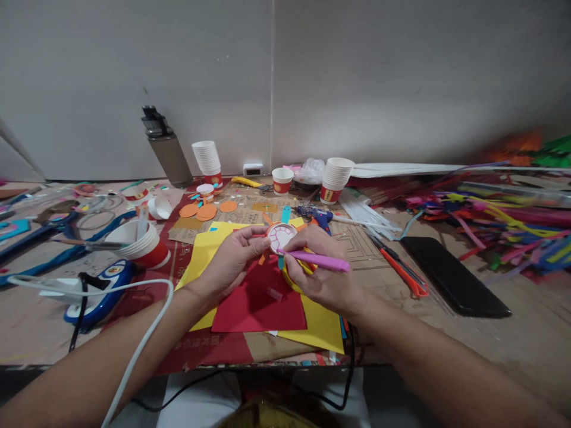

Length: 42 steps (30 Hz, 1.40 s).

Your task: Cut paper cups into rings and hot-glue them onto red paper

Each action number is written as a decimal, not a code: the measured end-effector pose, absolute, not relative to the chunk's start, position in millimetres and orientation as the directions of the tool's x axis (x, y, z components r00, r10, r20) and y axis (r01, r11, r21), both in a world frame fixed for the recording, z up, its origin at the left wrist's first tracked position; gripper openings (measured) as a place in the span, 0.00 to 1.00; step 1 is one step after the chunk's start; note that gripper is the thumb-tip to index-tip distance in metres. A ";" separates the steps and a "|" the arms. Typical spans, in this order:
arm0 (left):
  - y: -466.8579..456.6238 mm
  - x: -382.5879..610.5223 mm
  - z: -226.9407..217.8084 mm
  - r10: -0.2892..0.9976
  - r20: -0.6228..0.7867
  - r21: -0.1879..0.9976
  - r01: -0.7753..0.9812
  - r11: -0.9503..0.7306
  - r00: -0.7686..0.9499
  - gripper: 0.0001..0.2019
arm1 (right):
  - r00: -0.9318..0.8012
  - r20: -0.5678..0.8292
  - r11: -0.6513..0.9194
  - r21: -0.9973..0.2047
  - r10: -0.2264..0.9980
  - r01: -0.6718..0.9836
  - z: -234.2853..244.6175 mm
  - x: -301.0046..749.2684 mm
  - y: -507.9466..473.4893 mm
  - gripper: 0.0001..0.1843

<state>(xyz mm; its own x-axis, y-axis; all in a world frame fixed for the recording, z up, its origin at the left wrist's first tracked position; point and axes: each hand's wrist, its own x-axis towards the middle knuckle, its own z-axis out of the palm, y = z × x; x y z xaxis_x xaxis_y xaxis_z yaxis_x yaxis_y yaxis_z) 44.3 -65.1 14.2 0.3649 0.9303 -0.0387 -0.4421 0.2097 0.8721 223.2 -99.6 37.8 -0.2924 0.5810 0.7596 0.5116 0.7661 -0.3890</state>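
Observation:
My left hand (236, 255) pinches the rim of a small paper-cup turtle (282, 236) between thumb and fingers. Its round white face carries purple shell-like lines, with a blue head piece bearing a drawn face on top and orange strips sticking out at the sides. A purple marker (328, 261) is gripped in my right hand (319, 267), its tip end at the turtle's lower edge. Partly hidden under my right hand is a yellow curved piece (292, 279). Below both hands lie a red sheet (261, 309) and yellow sheets (319, 330).
Stacked paper cups (336, 178), orange paper discs (206, 212) and a blue glue gun (322, 220) lie beyond my hands. To the right are an orange cutter (404, 273), a black phone (452, 276) and colourful pipe cleaners (504, 220). A white cable (151, 333) crosses my left forearm.

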 end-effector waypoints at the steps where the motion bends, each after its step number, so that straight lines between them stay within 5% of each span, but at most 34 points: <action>1: -65.1 44.6 14.7 0.932 -0.039 0.871 -0.444 0.209 0.361 0.16 | -0.294 0.757 0.765 -0.392 0.584 0.511 37.7 223.3 -99.6 0.03; 9: -66.6 43.9 18.1 0.916 -0.024 0.856 -0.464 0.225 0.400 0.15 | -0.228 0.728 0.718 -0.479 0.646 0.504 41.5 226.6 -102.5 0.02; 42: -65.4 43.8 21.0 0.931 -0.009 0.860 -0.473 0.193 0.364 0.16 | -0.228 0.768 0.708 -0.374 0.599 0.600 41.8 224.1 -99.9 0.03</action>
